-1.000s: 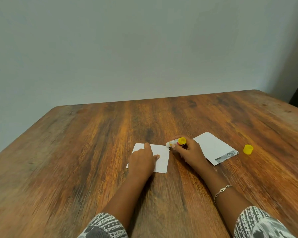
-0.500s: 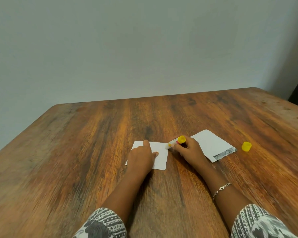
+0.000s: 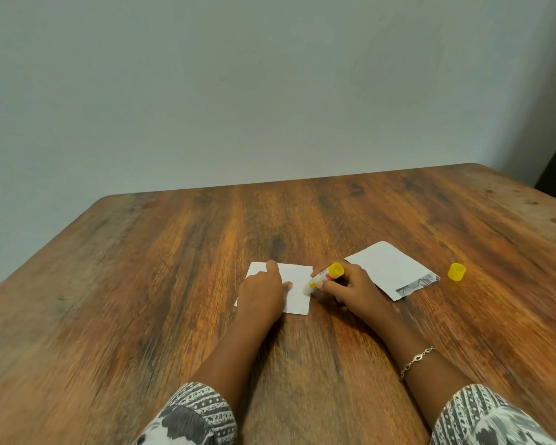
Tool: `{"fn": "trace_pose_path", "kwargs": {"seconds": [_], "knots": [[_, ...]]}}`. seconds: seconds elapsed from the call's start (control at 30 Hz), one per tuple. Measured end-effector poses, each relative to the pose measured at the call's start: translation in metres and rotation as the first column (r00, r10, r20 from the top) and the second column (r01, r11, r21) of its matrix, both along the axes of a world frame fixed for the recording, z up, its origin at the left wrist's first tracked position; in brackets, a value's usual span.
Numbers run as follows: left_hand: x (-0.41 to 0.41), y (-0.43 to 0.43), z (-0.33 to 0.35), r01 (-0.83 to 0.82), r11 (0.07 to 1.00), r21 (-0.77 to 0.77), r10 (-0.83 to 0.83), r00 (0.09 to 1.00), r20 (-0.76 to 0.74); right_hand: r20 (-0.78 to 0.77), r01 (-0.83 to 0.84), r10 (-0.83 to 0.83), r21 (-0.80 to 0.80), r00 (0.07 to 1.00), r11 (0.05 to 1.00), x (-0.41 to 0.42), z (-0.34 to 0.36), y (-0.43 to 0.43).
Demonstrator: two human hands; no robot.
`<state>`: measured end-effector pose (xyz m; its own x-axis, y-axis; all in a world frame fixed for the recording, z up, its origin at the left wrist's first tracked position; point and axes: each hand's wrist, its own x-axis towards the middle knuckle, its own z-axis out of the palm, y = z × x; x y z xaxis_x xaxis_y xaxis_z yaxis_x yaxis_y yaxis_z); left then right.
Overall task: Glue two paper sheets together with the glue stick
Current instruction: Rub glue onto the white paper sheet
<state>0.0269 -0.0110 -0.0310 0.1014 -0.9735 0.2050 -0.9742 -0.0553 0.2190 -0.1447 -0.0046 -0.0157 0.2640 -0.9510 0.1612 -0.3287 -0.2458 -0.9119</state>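
Small sheet lies flat on the bench, pinned under the left hand; its fingers are laid out pressing, and nothing is gripped. The glue stick is held in the right hand, fingers curled round the barrel, with the white tip set at the sheet's right edge. The second sheet lies just right of that hand, and the cap stands apart beyond it.

Risks, as judged:
- With the tip so near the edge, glue could be smeared onto the bench and the sheet stuck down.
- Thin paper could be creased or dragged if the pinning pressure is eased.

Materials:
- Paper: matte white, rectangular. Grey print is seen at one corner of the second sheet.
- Stick: cylindrical plastic, with a yellow base.
- Bench: streaked brown wood grain.
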Motion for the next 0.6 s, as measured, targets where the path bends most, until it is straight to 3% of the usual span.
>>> {"fn": "trace_pose_path", "kwargs": {"seconds": [0.4, 0.5, 0.6], "knots": [[-0.0011, 0.0013, 0.0015, 0.007, 1.000, 0.015, -0.006, 1.000, -0.010, -0.078, -0.121, 0.121, 0.007, 0.990, 0.993, -0.0062, -0.0043, 0.0063], [-0.0007, 0.0019, 0.0011, 0.016, 1.000, 0.005, -0.016, 1.000, -0.006, -0.035, -0.134, 0.135, 0.031, 0.990, 0.991, -0.0059, -0.0034, 0.0076], [0.0002, 0.0033, 0.0015, 0.030, 1.000, 0.001, -0.030, 0.999, 0.022, 0.106, -0.091, 0.084, 0.064, 0.991, 0.994, -0.0065, -0.0034, 0.0073]]}}
